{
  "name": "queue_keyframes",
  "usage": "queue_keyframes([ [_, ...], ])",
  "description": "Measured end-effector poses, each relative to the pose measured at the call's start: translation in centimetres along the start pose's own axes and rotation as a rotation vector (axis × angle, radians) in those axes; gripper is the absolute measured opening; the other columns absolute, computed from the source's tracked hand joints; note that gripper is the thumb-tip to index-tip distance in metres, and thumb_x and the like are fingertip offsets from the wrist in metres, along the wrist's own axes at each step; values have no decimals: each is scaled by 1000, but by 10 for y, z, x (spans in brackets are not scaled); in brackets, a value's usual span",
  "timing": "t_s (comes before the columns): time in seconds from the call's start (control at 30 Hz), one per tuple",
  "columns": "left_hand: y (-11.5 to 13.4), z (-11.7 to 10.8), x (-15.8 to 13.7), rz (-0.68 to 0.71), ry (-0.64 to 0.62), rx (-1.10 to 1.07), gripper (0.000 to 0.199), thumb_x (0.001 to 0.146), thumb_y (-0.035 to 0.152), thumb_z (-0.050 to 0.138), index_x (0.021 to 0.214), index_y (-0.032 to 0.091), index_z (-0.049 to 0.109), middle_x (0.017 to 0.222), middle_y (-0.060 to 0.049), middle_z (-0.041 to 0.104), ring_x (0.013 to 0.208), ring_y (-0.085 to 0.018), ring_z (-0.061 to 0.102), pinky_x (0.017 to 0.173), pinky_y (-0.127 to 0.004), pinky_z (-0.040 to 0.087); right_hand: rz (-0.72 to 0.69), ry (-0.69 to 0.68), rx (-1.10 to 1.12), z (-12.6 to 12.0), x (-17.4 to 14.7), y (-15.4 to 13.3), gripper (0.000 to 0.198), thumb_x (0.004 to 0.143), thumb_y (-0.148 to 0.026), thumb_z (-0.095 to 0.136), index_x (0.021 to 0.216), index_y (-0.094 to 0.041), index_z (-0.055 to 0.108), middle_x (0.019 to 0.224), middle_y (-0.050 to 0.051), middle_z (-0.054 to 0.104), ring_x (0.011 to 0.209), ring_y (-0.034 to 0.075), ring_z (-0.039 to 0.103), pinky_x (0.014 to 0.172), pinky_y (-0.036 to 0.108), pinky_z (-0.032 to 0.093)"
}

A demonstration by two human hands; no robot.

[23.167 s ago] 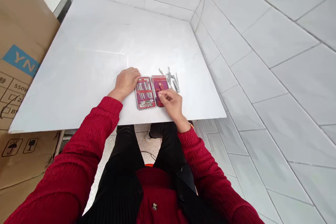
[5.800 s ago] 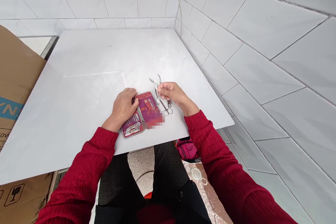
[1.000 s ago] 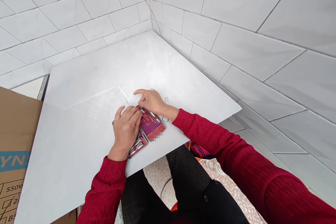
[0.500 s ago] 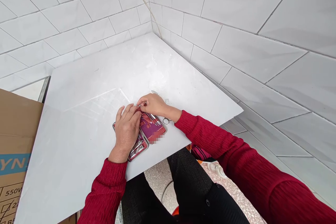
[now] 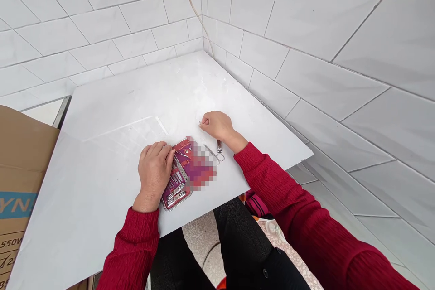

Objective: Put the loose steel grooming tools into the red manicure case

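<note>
An unfolded manicure set case [image 5: 189,166], purple and red inside, lies on the white table, partly blurred out. My left hand [image 5: 154,166] rests over its left half, fingers curved over it and thumb along the inner side, holding it steady. Slim metal tools and nail clippers [image 5: 176,194] sit in the case. To the right, my right hand [image 5: 219,124] is closed in a pinch above the table. A small metallic tip pokes out of the pinch, its kind hidden. Small scissors [image 5: 220,157] and a nail clipper [image 5: 219,146] lie on the table near my right wrist.
White tiled walls meet behind the table [image 5: 112,108], and a thin cable [image 5: 194,7] hangs in the corner. A cardboard box [image 5: 23,158] stands at the left. The table's front edge is close to my legs [image 5: 238,235].
My right hand has moved away from the case to the right, pinching a small metal piece. My left hand has drawn back slightly, uncovering more of the case. The view has shifted a little.
</note>
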State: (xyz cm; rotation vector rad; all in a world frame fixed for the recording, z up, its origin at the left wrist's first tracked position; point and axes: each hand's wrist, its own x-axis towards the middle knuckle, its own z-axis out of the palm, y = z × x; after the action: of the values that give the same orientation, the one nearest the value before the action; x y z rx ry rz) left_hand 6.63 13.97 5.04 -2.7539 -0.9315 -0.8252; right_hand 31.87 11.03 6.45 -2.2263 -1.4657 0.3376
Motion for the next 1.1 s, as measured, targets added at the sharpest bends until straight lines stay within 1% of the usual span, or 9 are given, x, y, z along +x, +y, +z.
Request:
queue_keyframes([
  [0.07,1,0,-1,19,-22,10,25,105,31,47,99,22,69,100,-7,75,95,-27,68,92,-46,49,-2,-37,-54,0,0,1,9,90,-27,68,93,-21,73,102,5,77,88,20,66,67,30,39],
  [0.2,2,3,-1,50,-38,4,24,105,30,48,98,22,69,100,-6,76,92,-26,68,89,-44,49,-30,-54,-111,0,0,0,5,88,-20,68,86,-20,73,99,6,77,86,21,66,66,30,38],
  [0.33,2,5,-1,39,-45,-28,25,105,29,47,96,23,70,100,-7,75,92,-26,68,89,-44,49,-47,-87,-155,-2,-2,-4,14,85,-12,67,74,-20,71,85,7,76,76,21,64,64,31,35],
  [0.4,2,7,-1,28,-46,-41,27,105,30,46,97,23,71,100,-7,75,92,-26,68,88,-43,49,-82,-89,-142,-1,-3,-5,16,83,-10,66,71,-20,70,82,6,75,75,20,64,65,31,35],
  [0.6,2,10,-4,8,-62,-74,30,106,33,45,106,23,73,104,-7,75,94,-26,67,87,-44,51,-229,-65,4,5,-4,-5,12,83,-9,66,77,-18,70,82,2,73,76,16,62,69,27,36],
  [0.7,1,9,-5,17,-80,-72,30,106,31,45,108,23,73,106,-7,74,93,-26,67,86,-43,51,-275,-82,38,6,-5,-7,11,81,-8,65,77,-17,70,81,1,72,75,15,61,68,26,35],
  [0.83,0,7,-6,43,-119,-84,28,105,28,46,111,22,73,110,-8,73,97,-26,67,87,-43,52,-327,-97,80,7,-9,-11,13,80,-7,62,76,-17,70,78,0,70,72,14,59,67,25,34],
  [0.97,0,9,-7,35,-125,-90,27,104,27,48,108,25,74,113,-8,72,98,-26,67,84,-43,53,-375,-142,37,9,-12,-14,15,79,-6,60,76,-17,69,73,-1,67,67,13,54,65,27,30],
  [1.1,0,12,-8,22,-129,-85,26,103,26,49,106,25,75,111,-8,71,95,-25,66,82,-41,54,-424,-150,-75,11,-14,-17,14,84,-8,58,79,-17,69,80,3,68,70,15,53,65,28,29],
])
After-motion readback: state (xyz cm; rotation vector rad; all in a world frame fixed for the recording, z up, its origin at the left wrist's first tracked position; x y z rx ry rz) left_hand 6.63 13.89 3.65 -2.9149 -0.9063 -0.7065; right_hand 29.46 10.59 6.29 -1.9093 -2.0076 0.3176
